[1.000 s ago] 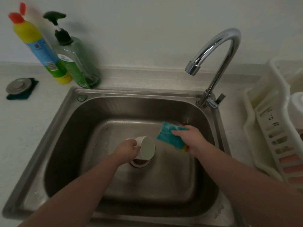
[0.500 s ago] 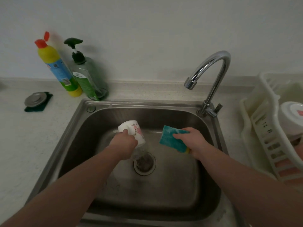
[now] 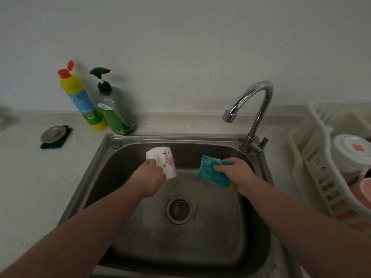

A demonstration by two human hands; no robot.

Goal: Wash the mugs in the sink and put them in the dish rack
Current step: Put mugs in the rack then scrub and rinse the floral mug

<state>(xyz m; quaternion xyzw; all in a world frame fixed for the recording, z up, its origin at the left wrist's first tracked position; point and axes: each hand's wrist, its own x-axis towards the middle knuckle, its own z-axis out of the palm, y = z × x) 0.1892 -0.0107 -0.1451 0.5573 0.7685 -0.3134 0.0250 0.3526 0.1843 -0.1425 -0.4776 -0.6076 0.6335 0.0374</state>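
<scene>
My left hand (image 3: 149,174) grips a white mug (image 3: 163,161) with a pink flower print, tipped mouth-down over the steel sink (image 3: 96,169). The handle is hidden under my fingers. My right hand (image 3: 235,173) holds a teal sponge (image 3: 212,170) with a yellow underside, to the right of the mug and apart from it. The white dish rack (image 3: 313,167) stands on the counter at the right, with an upturned white mug (image 3: 350,151) and a pink dish (image 3: 365,190) in it.
The chrome tap (image 3: 255,109) rises at the sink's back right, with no water running. A yellow bottle (image 3: 80,97) and a green pump bottle (image 3: 114,111) stand behind the sink's left corner. A metal sink plug (image 3: 53,134) lies on a dark pad at the left. The drain (image 3: 179,209) is uncovered.
My left hand lifted the mug from over the drain and turned it mouth-down; water poured out half a second ago. The view tilted up. My right hand kept the sponge.
</scene>
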